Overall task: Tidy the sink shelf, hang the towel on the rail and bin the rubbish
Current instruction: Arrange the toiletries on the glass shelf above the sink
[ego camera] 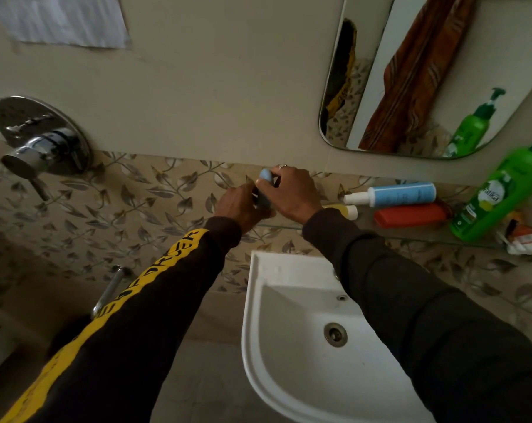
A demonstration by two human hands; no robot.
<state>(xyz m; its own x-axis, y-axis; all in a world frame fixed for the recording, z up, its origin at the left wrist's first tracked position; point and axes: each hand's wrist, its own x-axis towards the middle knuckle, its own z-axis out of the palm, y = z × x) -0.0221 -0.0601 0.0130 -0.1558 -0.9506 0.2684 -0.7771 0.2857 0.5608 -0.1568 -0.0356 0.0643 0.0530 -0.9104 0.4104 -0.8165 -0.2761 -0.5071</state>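
Beside the white sink [276,303]: beige leaf-patterned tiles [142,203], a green bottle [499,196], a light-blue bottle [402,194], an orange-red tube [411,215].

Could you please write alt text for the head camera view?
Both hands, left hand and right hand, grip a small blue bottle above the glass shelf, where other bottles lie beside a green bottle, over a white sink.
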